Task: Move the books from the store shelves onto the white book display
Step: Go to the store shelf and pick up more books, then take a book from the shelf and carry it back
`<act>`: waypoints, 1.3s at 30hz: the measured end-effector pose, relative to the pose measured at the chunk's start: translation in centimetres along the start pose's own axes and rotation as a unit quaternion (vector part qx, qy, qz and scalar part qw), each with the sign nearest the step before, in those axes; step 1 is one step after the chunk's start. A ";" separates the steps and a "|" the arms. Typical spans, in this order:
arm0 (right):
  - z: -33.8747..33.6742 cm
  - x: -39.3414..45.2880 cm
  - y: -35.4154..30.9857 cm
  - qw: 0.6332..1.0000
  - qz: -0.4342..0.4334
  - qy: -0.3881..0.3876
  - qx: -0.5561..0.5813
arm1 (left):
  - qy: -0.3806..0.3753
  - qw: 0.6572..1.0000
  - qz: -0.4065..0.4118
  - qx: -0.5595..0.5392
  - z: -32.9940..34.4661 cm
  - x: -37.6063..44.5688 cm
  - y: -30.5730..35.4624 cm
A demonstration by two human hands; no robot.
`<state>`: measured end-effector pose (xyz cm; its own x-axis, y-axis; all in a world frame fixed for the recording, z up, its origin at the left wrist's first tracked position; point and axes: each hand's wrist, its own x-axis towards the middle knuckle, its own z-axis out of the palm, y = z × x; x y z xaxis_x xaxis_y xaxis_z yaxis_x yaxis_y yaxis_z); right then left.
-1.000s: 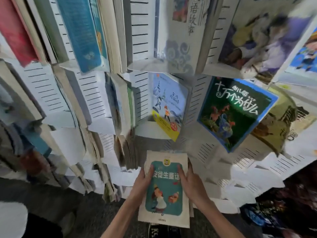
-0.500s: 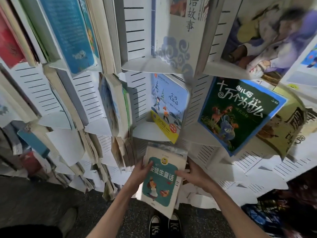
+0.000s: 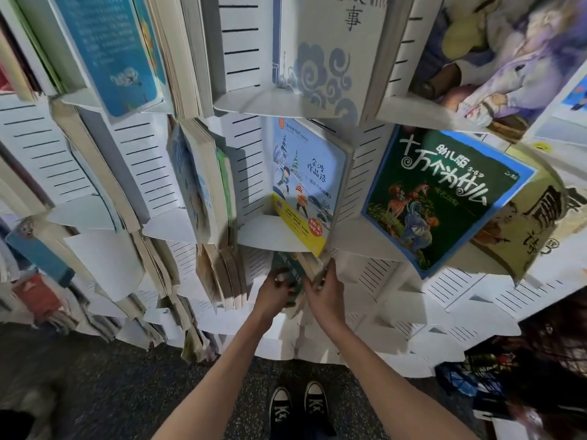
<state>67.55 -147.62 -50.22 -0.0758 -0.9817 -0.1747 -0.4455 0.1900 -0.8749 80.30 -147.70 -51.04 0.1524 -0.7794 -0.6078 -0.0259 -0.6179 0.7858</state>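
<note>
Both my hands on the teal book [image 3: 287,270] — left hand [image 3: 275,289] gripping its lower edge, right hand [image 3: 325,285] curled round its right side. It sits tilted in a white display [image 3: 270,230] pocket, just under the snow-scene book [image 3: 306,182].

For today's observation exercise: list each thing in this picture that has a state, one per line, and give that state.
Teal book: partly slid into a lower pocket, held by both hands.
Left hand: gripping the teal book.
Right hand: gripping the teal book's edge.
Snow-scene book: closed, standing in its pocket.
Green book: closed, cover outward, tilted.
White display: pockets mostly filled.
</note>
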 end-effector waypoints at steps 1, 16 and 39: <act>0.3 0.3 -0.4 1.000 -0.008 0.008 0.002 | -0.011 1.000 0.003 -0.015 0.3 0.1 0.2; -3.1 1.9 2.0 0.982 0.025 -0.120 -0.147 | -0.032 0.998 0.025 -0.040 2.1 1.0 1.5; -15.5 -4.3 4.6 0.957 -0.010 -0.100 -0.271 | -0.102 0.815 0.184 0.540 3.2 -4.1 2.6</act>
<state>51.99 -142.67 -46.43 0.0860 -0.9532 -0.2898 -0.8467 0.0834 -0.5255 76.47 -146.41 -46.86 -0.2276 -0.8657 -0.4459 -0.9034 0.0168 0.4284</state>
